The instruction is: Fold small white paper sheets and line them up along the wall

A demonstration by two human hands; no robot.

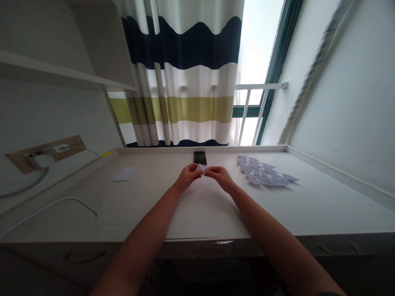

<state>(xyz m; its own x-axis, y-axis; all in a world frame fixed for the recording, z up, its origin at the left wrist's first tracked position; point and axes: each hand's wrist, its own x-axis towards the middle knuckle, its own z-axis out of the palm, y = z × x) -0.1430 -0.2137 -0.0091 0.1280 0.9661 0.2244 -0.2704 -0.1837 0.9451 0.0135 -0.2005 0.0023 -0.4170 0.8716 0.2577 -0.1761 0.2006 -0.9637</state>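
A small piece of folded white paper (201, 167) is held up between my two hands over the middle of the desk. My left hand (187, 176) pinches its left side. From the right, the fingertips of my right hand (219, 176) close on its other side. My fingers partly cover the paper, so its full shape cannot be made out. Just behind it lies a dark phone (200, 157). To the right, a cluster of several pointed folded paper pieces (262, 172) lies on the desk.
A flat stack of white paper (124, 173) lies at the left on the white desk (203, 213). A white charging cable (103, 176) runs from the wall socket (49, 152) over the desk's left part. A raised rim borders the desk, with a striped curtain (185, 82) behind.
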